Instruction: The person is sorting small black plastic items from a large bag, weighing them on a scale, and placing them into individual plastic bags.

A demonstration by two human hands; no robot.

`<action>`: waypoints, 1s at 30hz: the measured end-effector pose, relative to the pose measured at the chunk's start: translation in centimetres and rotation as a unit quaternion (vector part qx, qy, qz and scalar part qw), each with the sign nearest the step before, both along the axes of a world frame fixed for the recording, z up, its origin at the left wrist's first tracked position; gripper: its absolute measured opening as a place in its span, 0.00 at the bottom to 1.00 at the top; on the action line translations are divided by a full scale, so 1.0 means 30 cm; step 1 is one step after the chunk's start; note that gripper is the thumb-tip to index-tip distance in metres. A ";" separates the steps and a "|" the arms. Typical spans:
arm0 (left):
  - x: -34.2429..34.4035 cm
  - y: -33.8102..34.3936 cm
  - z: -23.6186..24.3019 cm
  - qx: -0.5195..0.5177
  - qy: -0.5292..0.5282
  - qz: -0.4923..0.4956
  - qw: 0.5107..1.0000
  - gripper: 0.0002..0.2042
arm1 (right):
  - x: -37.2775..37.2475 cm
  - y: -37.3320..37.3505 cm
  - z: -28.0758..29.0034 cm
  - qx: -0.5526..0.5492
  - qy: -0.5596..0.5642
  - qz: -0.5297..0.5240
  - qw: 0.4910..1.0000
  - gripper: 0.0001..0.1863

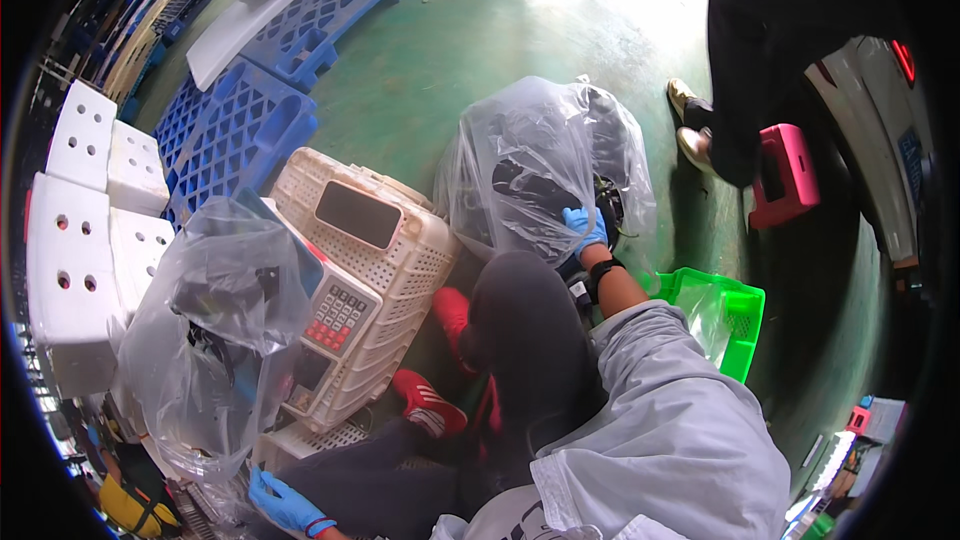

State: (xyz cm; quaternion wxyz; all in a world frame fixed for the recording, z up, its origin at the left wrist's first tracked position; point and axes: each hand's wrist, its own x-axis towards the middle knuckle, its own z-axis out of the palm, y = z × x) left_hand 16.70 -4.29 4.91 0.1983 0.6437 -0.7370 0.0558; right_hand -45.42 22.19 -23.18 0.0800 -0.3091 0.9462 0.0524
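Right hand: the right hand wears a blue glove and reaches forward into the mouth of the clear plastic bag; its fingers are curled into the opening among the dark items, but whether they are clamped on anything cannot be told
Left hand: the left hand, also blue-gloved, lies low at the person's left side with fingers loosely apart, against the bottom of a second clear bag; a grip on it cannot be told
Bag at the right hand: large, transparent, crinkled, with bright glare on its upper folds; it bulges with black, glossy parts seen dimly through the film, and it stands on the green floor directly ahead of the hand
Second bag: just above the left hand, same clear film, holding dark items, leaning on a beige perforated crate
On the crate: a weighing scale with a keypad of red and grey keys, between the two hands
Right of the right hand: a bright green basket lined with clear film, just beside the forearm
Beyond the left hand: blue pallets and white foam blocks
Far right of the right hand: another person in dark clothes by a pink stool
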 end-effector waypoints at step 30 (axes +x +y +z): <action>-0.255 0.156 0.171 0.165 0.310 -0.141 0.926 0.11 | 0.102 0.320 1.074 -0.005 -0.023 -0.141 0.990 0.19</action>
